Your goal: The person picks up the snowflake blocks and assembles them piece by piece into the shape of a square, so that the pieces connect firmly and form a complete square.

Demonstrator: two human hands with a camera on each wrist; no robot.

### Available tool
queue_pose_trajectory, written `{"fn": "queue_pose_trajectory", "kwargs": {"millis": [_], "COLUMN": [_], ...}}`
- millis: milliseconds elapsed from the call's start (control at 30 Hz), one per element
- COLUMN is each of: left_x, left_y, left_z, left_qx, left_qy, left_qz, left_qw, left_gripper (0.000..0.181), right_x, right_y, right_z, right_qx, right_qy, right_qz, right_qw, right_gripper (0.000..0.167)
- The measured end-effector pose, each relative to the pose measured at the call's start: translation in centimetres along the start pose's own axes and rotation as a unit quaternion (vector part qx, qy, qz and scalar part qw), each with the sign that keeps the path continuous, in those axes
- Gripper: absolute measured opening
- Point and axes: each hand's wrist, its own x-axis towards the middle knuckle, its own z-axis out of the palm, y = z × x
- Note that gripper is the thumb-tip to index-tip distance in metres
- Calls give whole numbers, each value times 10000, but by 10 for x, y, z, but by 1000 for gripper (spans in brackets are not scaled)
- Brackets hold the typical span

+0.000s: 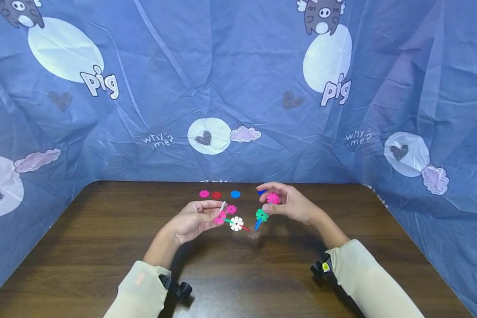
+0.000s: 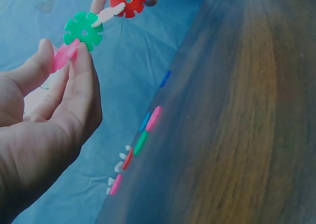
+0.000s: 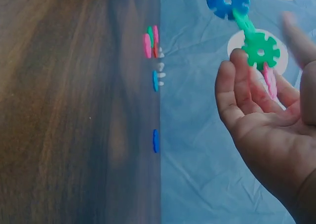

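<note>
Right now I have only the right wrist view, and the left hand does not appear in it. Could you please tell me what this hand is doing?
Observer: The left hand pinches a pink piece.
Operator: I see. Is another piece joined to that one?
Observer: Yes, a green piece, which the left wrist view shows nearly face-on.
Operator: And farther along the chain, is there any white disc? I find none on my side.
Observer: There is: in the head view, a white disc comes right after the green piece.
</note>
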Motion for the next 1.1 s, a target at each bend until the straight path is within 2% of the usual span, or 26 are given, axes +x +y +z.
{"fn": "queue_pose_trajectory", "kwargs": {"millis": [67,167,267,400,500,600,733,900,1100], "left_x": [0,-2,-4,-7,-9,-10,-10,-8,-9], "left_y": [1,3,6,10,12,13,13,12,13], "left_z": [-2,-6,-9,-11,-12,-12,-11,-12,-14], "left_qx": [-6,-1,-27,-79,-134,-135,-74,39,176], "left_qy": [25,79,142,173,160,72,-79,-258,-254], "left_qz": [4,1,-9,3,-2,-43,-81,-105,-152], "left_qw": [10000,10000,9999,9998,9998,9999,9999,9996,9994], "left_gripper": [44,42,38,30,26,28,34,34,36], "right_x": [1,5,13,29,40,50,57,58,67], "right_y": [1,7,17,35,48,59,67,73,79], "right_z": [-3,-9,-14,-18,-19,-22,-27,-32,-33], "right_qx": [222,637,606,-246,-1058,-1882,-2727,-3098,-3276], "right_qy": [30,193,523,942,1108,1185,1102,829,565], "right_qz": [107,358,730,1138,1189,1090,1017,1196,1214], "right_qw": [9997,9971,9941,9887,9810,9688,9503,9396,9353], "right_gripper": [42,48,52,39,28,23,29,40,46]}}
